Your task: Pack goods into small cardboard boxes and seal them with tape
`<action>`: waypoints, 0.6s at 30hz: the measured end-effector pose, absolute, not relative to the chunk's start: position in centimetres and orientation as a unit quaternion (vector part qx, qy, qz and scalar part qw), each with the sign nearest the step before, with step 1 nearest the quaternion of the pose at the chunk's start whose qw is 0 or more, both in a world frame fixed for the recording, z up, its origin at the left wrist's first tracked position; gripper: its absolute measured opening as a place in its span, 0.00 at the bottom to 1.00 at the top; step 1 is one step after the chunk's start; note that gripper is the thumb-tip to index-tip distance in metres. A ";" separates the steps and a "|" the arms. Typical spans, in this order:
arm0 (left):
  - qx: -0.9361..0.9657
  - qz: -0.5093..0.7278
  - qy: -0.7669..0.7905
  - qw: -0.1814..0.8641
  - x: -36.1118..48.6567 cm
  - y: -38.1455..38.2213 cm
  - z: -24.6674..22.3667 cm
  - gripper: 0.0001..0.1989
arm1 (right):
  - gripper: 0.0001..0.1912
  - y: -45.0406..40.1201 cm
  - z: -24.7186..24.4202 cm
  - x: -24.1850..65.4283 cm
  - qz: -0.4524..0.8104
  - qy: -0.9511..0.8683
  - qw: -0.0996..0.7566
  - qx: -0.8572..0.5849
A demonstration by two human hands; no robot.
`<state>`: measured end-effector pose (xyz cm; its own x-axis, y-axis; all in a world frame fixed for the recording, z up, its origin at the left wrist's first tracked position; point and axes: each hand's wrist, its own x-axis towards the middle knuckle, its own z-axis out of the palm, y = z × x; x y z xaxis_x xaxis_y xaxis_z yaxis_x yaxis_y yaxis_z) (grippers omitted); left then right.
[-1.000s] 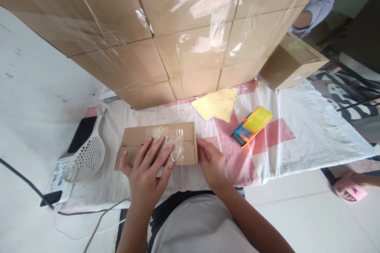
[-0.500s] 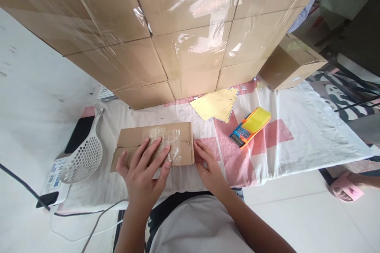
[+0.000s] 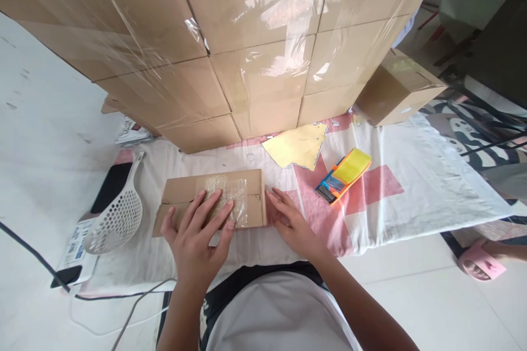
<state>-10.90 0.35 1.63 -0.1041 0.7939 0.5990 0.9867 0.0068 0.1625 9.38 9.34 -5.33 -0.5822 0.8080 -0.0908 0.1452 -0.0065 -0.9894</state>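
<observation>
A small cardboard box [image 3: 181, 191] with clear tape across its top lies on the cloth-covered table in front of me. My left hand [image 3: 197, 233] rests on the box, its fingers spread over the top and the tape. At the box's right end is my right hand [image 3: 293, 225], fingers stretched out toward that end; whether they touch it I cannot tell. To the right of that hand lies a tape dispenser-like orange, blue and yellow item [image 3: 343, 175]. A torn piece of yellow paper [image 3: 296, 147] lies behind the box.
Large taped cardboard boxes [image 3: 263, 82] form a wall along the back. Left of the small box are a white perforated scoop [image 3: 117, 222] and a black phone-like object [image 3: 112, 186]. Another carton [image 3: 401, 88] stands at the back right. Cables [image 3: 135, 307] hang at the front left.
My right hand has drawn slightly away from the box's end, its fingers straighter. My left hand stays spread on the box. The view has shifted slightly.
</observation>
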 end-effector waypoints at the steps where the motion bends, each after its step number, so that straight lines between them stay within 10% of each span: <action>1: -0.648 -0.279 -0.687 0.173 -10.9 0.3 1.6 0.13 | 0.37 9.4 -5.2 9.6 0.607 -0.651 0.267 -0.369; 10: -0.654 -0.283 -0.681 0.169 -11.3 0.0 1.4 0.14 | 0.36 9.6 -4.8 10.3 0.595 -0.674 0.268 -0.346; 18: -0.637 -0.375 -0.660 0.137 -11.6 -0.3 1.0 0.10 | 0.76 12.9 -2.1 9.3 0.544 -0.778 0.173 -0.262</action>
<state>-11.62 -0.35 1.00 -0.1520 0.7366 0.6590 0.9428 -0.0920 0.3203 9.27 12.92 -2.14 -0.8036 0.5949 -0.0159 0.2195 0.2715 -0.9371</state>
